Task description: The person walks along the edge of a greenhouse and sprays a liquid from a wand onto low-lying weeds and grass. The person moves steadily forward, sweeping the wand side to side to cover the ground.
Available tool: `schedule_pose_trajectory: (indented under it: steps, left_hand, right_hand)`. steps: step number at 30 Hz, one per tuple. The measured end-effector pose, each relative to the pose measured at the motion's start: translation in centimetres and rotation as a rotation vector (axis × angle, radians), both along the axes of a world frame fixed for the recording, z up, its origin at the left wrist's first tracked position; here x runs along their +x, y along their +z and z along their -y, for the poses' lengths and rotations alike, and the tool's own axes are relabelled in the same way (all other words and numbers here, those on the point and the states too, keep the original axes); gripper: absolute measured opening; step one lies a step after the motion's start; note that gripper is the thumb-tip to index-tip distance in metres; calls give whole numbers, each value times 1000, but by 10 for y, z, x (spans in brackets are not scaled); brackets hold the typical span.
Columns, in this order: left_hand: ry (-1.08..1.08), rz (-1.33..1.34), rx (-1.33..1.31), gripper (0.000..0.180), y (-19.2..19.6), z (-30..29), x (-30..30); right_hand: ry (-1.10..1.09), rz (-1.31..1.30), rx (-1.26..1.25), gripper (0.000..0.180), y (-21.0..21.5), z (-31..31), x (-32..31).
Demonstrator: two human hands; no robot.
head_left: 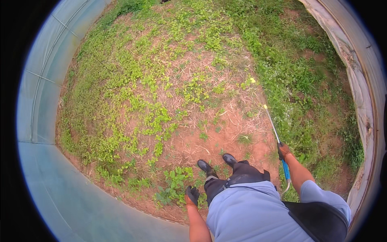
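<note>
My right hand [283, 150], in an orange and black glove, grips a thin spray wand [273, 127] with a blue handle and a yellow tip. The wand points forward over the weedy ground [181, 88]. My left hand [192, 195], also gloved, hangs at my side with the fingers curled and nothing in it. It is just above a patch of low green weeds [173, 183]. My black shoes [217, 163] stand on bare red soil.
Translucent plastic greenhouse walls curve along the left [44, 101] and right [358, 80]. Low green weeds and dry straw cover the red soil between them. A thin hose [287, 186] runs from the wand handle back toward my body.
</note>
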State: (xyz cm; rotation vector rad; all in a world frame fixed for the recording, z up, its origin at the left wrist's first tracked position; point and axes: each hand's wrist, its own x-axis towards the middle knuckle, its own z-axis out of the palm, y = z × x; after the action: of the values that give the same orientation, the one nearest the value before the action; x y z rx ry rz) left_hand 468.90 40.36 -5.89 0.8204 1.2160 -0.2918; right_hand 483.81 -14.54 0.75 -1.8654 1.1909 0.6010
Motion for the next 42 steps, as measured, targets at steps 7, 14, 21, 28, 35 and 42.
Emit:
schedule_pose_trajectory:
  steps: [7,14,21,28,35,42]
  left_hand:
    - [-59,50,-4,48,-27,-70,13]
    - [-26,3,57,47,-7,-93,30]
    - [202,-62,78,49,-2,-119,0]
    - [541,-137,23,42,-13,-102,-45]
    - [659,-62,191,48,29,-110,-18]
    - [934,-132,183,50,44,-111,-41]
  right_hand:
    - [827,-130,92,42,54,-156,0]
    - [872,-121,55,39,38,-286,107]
    - [1311,-20,58,37,27,-395,179]
    - [2067,60,50,34,0,-447,200]
    - [1977,-22,106,33,-1,-612,247]
    - [2653,26,78,32,25,-695,235]
